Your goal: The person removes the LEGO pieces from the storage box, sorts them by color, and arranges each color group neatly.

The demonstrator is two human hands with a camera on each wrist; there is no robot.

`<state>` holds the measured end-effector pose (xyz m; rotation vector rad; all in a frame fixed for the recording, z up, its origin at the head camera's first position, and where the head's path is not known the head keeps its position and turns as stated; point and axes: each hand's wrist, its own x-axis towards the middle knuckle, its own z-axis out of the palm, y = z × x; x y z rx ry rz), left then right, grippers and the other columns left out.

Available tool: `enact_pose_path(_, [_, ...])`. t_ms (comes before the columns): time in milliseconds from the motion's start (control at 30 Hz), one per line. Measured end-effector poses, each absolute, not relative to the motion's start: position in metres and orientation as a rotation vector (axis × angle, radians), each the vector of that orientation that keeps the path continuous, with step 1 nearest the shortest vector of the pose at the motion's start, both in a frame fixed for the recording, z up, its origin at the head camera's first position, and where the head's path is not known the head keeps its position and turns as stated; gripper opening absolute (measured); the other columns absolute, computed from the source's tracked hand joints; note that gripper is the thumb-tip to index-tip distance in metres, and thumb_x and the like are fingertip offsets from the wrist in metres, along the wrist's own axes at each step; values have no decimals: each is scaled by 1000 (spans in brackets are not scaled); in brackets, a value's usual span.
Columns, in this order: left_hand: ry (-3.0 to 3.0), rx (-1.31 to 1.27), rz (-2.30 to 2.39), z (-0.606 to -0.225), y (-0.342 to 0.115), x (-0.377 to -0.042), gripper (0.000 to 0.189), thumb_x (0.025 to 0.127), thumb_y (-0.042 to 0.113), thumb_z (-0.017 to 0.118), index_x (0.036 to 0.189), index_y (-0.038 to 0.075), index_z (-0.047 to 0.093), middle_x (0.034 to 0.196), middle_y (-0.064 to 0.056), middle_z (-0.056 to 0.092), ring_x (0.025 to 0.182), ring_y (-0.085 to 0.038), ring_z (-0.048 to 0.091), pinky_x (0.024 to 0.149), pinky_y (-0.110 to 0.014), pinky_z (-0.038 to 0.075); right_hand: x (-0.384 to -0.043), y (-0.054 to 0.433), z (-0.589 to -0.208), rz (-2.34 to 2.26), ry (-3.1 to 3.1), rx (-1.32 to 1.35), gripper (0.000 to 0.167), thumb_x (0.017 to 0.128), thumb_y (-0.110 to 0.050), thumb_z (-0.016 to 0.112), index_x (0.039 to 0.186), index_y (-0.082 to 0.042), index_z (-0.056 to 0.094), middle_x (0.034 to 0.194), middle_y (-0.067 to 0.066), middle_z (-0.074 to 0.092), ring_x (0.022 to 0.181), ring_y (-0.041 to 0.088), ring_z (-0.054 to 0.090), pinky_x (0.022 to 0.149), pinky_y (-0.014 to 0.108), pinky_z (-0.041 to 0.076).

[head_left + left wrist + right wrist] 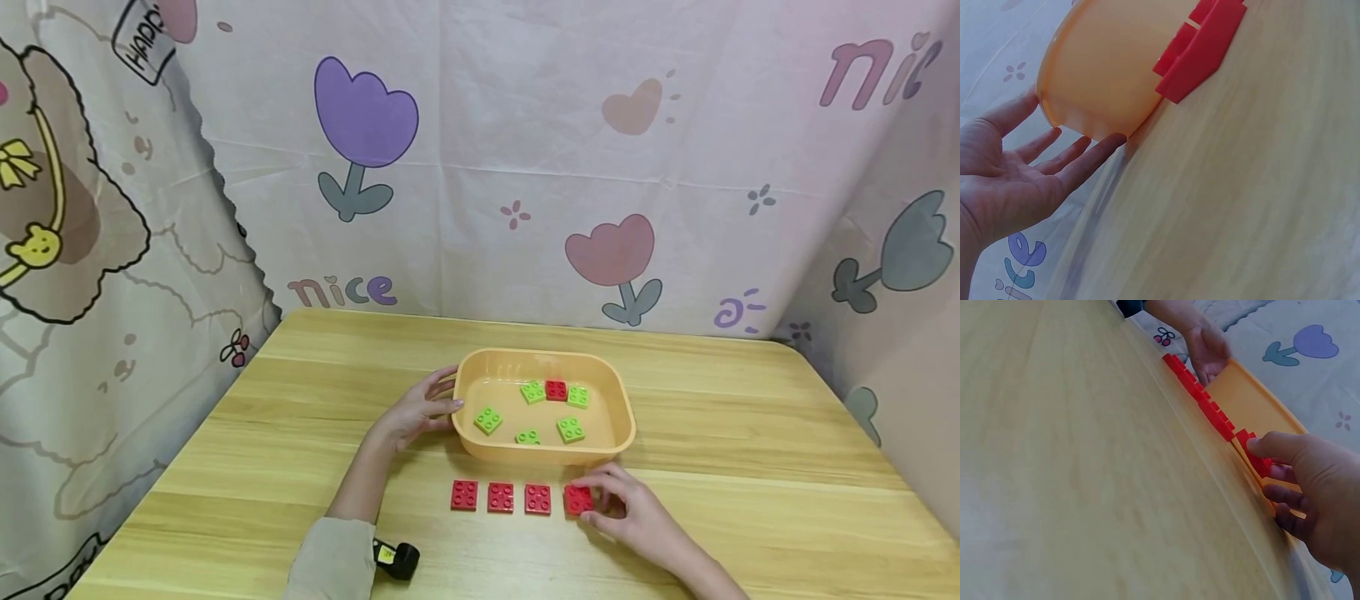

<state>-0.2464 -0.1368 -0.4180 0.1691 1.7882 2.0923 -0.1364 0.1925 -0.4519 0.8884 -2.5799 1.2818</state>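
Observation:
A yellow-orange plastic basin [480, 451] stands on the table, with several green toy bricks [571, 429] and one red brick [556, 390] inside. My left hand [411, 414] is at the basin's left end, its extended fingers touching the wall; in the left wrist view, the fingertips [1117, 139] meet the basin's lower side. In front of the basin, three red bricks [501, 497] lie spaced out in a row, studs up. At the row's right end, my right hand [633, 510] pinches another red brick [1254, 453] between thumb and fingers, and it sits slightly tilted in the right wrist view.
The wooden table [750, 417] reaches back to a printed cloth [480, 250] hanging behind it. More cloth hangs at the left and right sides. A black strapped device [397, 560] is at my left wrist, close over the table.

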Motion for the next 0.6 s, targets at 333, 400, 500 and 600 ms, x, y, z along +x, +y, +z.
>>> enact_pose_path(333, [1782, 174, 2086, -419, -137, -247, 66, 87, -2, 57, 144, 7, 25, 145, -22, 23, 121, -40, 39, 86, -43, 49, -138, 192, -460, 1226, -2600, 870, 36, 74, -15, 77, 109, -16, 65, 95, -6, 54, 67, 8, 49, 52, 20, 46])
enact_pose_path(400, [1780, 180, 2085, -419, -138, -248, 66, 87, -2, 57, 144, 7, 24, 145, -23, 23, 121, -40, 39, 86, -43, 49, -139, 192, -460, 1224, -2599, 869, 36, 75, -16, 76, 108, -18, 65, 95, -8, 53, 67, 7, 48, 52, 19, 46])
enact_pose_path(500, [1770, 182, 2090, -419, -138, -248, 67, 87, -1, 58, 144, 7, 24, 145, -22, 23, 121, -40, 39, 86, -43, 49, -139, 192, -460, 1211, -2587, 877, 36, 74, -14, 77, 108, -19, 65, 94, -9, 53, 66, 6, 48, 52, 19, 45])
enact_pose_path(600, [1766, 182, 2089, -419, -139, -248, 67, 87, -1, 58, 144, 7, 24, 145, -22, 23, 120, -40, 40, 86, -43, 49, -139, 190, -460, 1187, -2578, 888, 37, 73, -11, 77, 107, -19, 66, 93, -10, 53, 66, 6, 47, 51, 18, 45])
